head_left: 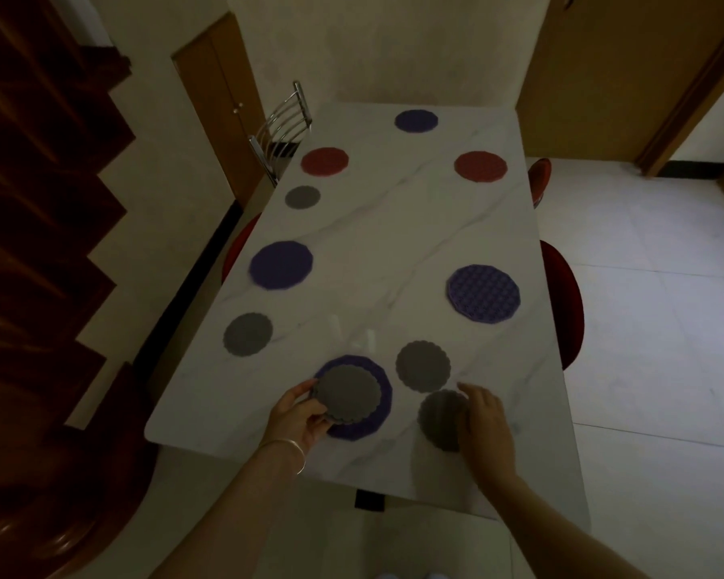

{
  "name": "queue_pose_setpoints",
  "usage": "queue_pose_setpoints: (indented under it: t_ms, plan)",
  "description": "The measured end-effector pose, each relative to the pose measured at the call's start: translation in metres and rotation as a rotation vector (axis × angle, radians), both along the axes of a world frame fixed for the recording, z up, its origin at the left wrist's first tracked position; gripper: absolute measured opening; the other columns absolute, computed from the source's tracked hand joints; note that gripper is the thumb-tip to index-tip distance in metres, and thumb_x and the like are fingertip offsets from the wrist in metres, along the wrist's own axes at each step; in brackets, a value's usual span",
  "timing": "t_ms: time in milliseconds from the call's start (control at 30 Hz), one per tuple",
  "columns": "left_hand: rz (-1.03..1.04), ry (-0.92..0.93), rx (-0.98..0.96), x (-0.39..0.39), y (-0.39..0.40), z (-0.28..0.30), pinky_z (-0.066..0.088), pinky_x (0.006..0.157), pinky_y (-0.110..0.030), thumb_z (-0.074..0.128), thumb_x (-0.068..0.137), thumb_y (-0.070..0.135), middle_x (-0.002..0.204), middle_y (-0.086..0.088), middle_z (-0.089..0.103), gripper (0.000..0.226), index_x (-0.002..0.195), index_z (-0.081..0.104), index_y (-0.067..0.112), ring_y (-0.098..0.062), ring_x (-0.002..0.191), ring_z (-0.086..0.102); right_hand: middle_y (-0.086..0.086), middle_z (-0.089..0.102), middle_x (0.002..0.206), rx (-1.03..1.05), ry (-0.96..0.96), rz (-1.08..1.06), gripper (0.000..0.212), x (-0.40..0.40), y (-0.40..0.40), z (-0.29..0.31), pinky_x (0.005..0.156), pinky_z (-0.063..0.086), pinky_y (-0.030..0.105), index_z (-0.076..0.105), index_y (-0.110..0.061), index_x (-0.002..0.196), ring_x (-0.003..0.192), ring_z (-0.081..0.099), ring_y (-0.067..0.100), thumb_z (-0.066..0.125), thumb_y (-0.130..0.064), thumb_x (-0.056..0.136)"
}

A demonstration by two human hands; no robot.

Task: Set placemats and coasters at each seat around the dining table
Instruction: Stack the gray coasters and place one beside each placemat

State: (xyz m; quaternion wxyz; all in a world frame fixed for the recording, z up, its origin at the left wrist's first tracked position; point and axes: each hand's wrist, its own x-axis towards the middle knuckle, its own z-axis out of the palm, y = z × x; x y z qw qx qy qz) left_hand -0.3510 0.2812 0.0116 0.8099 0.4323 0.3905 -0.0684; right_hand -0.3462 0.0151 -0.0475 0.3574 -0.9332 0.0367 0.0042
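Round purple and red placemats lie around the white marble table, with small grey coasters beside some. My left hand grips a stack of grey coasters over the near purple placemat. My right hand rests its fingers on another grey coaster lying near the front edge. A third grey coaster lies just beyond it. Further off are a purple placemat on the right and a purple placemat with a grey coaster on the left.
Red placemats and a purple one lie at the far end, with a grey coaster. A metal-backed chair stands at the far left, red chairs at the right. A dark wooden staircase rises on the left.
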Motion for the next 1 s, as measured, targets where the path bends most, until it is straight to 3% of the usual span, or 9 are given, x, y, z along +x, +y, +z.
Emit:
queue_pose_setpoints:
  t_ms: [100,367,500,667,767,867,1000]
  plan:
    - [0.001,-0.005,-0.007,0.0,0.001,0.001,0.06,0.053,-0.034,0.046,0.08,-0.022,0.109,-0.023,0.06,0.041,0.114,0.054,0.0,-0.033,0.084,0.062,0.008,0.044,0.139,-0.165,0.048,0.077,0.038,0.034,0.017,0.006,0.098,0.044,0.038,0.048,-0.018,0.129,0.125,0.042,0.024,0.054,-0.018,0.091]
    - [-0.001,0.016,-0.017,0.002,0.005,-0.005,0.06,0.054,-0.036,0.044,0.081,-0.022,0.1,-0.019,0.063,0.04,0.111,0.054,0.002,-0.034,0.084,0.062,0.01,0.038,0.136,-0.418,0.243,0.366,0.042,0.074,0.053,0.009,0.09,0.045,0.035,0.048,-0.013,0.124,0.12,0.039,0.027,0.057,-0.027,0.086]
    - [-0.008,0.014,-0.015,0.005,0.007,-0.007,0.06,0.056,-0.036,0.045,0.082,-0.021,0.099,-0.018,0.063,0.039,0.113,0.054,0.002,-0.034,0.084,0.062,0.015,0.047,0.129,-0.585,0.194,0.459,0.033,0.082,0.056,0.008,0.09,0.045,0.034,0.046,-0.009,0.126,0.117,0.043,0.029,0.045,-0.017,0.093]
    - [0.002,0.01,-0.032,0.01,0.007,-0.011,0.06,0.056,-0.036,0.045,0.082,-0.021,0.099,-0.018,0.063,0.037,0.11,0.054,0.001,-0.034,0.084,0.062,0.024,0.049,0.129,-0.741,0.127,0.587,0.04,0.087,0.058,0.005,0.086,0.05,0.035,0.03,-0.004,0.136,0.115,0.049,0.034,0.039,-0.012,0.097]
    - [-0.008,0.01,-0.029,0.014,0.008,-0.014,0.06,0.056,-0.035,0.044,0.081,-0.022,0.098,-0.017,0.063,0.037,0.108,0.056,0.002,-0.033,0.084,0.062,0.022,0.051,0.126,-0.743,0.106,0.607,0.05,0.093,0.054,0.005,0.084,0.051,0.036,0.019,-0.005,0.144,0.111,0.053,0.032,0.037,-0.013,0.098]
    - [-0.016,0.009,-0.018,0.02,0.009,-0.015,0.06,0.056,-0.036,0.043,0.082,-0.022,0.098,-0.017,0.063,0.035,0.103,0.057,0.003,-0.034,0.084,0.062,0.014,0.057,0.119,-0.676,0.102,0.559,0.049,0.098,0.051,0.013,0.081,0.053,0.036,0.026,-0.009,0.141,0.104,0.058,0.028,0.041,-0.012,0.095]
    - [-0.06,0.008,-0.015,0.038,0.0,-0.006,0.061,0.058,-0.035,0.046,0.082,-0.021,0.096,-0.016,0.066,0.031,0.098,0.06,0.002,-0.032,0.083,0.063,0.011,0.054,0.132,-0.431,0.001,0.417,0.053,0.101,0.039,0.04,0.086,0.051,0.038,0.035,-0.019,0.14,0.113,0.056,0.028,0.046,-0.006,0.09]
